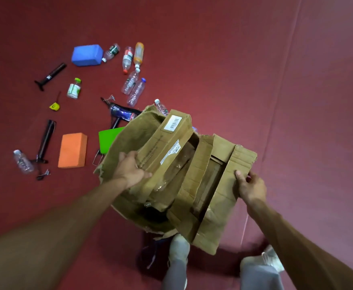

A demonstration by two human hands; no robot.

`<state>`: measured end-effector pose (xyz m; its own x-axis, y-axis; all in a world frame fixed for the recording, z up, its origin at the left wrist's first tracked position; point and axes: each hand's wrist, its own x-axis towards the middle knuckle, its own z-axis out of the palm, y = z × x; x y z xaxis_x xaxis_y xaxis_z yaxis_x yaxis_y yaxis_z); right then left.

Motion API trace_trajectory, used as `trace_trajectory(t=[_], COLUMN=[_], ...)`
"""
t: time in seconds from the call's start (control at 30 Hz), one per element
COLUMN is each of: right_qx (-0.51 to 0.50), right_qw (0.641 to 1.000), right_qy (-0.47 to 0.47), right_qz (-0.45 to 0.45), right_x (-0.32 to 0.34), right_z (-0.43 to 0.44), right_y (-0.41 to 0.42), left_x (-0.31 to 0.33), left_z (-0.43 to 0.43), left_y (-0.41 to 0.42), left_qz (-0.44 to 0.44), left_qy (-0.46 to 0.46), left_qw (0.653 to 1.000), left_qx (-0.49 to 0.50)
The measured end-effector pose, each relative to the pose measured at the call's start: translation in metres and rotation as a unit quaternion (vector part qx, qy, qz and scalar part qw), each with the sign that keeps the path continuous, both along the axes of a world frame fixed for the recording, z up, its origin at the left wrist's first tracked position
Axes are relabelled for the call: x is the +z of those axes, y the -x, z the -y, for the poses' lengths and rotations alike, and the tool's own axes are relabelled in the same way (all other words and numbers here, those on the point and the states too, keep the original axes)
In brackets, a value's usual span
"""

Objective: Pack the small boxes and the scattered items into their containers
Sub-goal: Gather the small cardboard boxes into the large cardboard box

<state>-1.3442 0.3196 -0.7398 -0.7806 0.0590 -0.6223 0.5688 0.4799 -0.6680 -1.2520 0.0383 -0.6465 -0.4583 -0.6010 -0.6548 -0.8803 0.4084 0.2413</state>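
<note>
While bottles (132,82) and blocks (72,150) lie scattered on the floor (213,59) at ten o'clock, nearer the left hand (131,170), that hand grips the long box (167,141), pointing one o'clock, inside the carton (211,225); right hand (252,186) pinches its flap (241,162).

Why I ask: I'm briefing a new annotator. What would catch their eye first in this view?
The torn cardboard box in the centre dominates, with the left hand gripping a long labelled box set in it and the right hand pinching a cardboard flap at the right. Next come the bright orange block and blue block among plastic bottles scattered on the red floor to the left.
</note>
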Motion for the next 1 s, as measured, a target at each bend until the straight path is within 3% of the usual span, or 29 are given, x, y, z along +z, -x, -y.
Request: trace_trajectory(t=[0.17,0.27,0.43,0.57,0.8,1.0], right_qx=[0.007,-0.013,0.023,0.049,-0.046,-0.167], right_qw=[0.999,0.993,0.987,0.987,0.991,0.98], right_qy=[0.029,0.078,0.058,0.048,0.059,0.051], right_qz=[0.014,0.083,0.146,0.147,0.109,0.096], right_x=[-0.029,-0.042,-0.03,-0.014,0.0,0.005], right_z=[0.065,0.089,0.073,0.02,-0.141,-0.34], right_y=[-0.025,-0.032,-0.051,-0.062,-0.097,-0.191], left_x=[-0.045,-0.066,-0.073,-0.062,-0.065,-0.062], left_z=[0.065,0.086,0.055,-0.018,-0.204,-0.406], left_y=[-0.033,-0.044,-0.044,-0.029,-0.017,-0.055], left_qz=[-0.016,-0.005,-0.002,-0.048,-0.09,-0.069], left_qy=[0.007,0.06,0.039,-0.043,-0.141,-0.159], left_qw=[0.999,0.997,0.994,0.983,0.949,0.897], left_qx=[-0.033,-0.057,-0.099,-0.171,-0.268,-0.407])
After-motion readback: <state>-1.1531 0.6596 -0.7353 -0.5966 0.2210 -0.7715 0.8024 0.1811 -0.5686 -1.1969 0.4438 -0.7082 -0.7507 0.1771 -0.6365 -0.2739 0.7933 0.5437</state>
